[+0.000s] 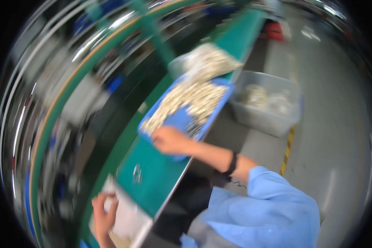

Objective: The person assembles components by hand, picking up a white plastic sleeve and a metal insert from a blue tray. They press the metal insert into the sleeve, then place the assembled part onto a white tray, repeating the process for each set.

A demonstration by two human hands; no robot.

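In the head view, two bare hands, one blue tray, one clear bag and one grey bin are counted. Many pale pieces are held in the tray, too crowded and blurred to be counted. A smaller pile of dark, shiny pieces is also held there, at the tray's near right side. One small cluster of shiny bits is seen on the green table, on the near side of the tray; its number is blurred.

The pale pieces are cream-coloured, short and slim, heaped mostly toward the tray's far end, with a patch of blue bottom left bare. More cream pieces are contained in the bag, set at the tray's far end. The bin is placed on the floor, to the right of the tray.

The right hand is held at the tray's near end, its fingers curled; whether anything is pinched cannot be told. The left hand is held well apart from the tray, above a whitish item, with thumb and forefinger bent toward each other; whether anything is gripped cannot be told.
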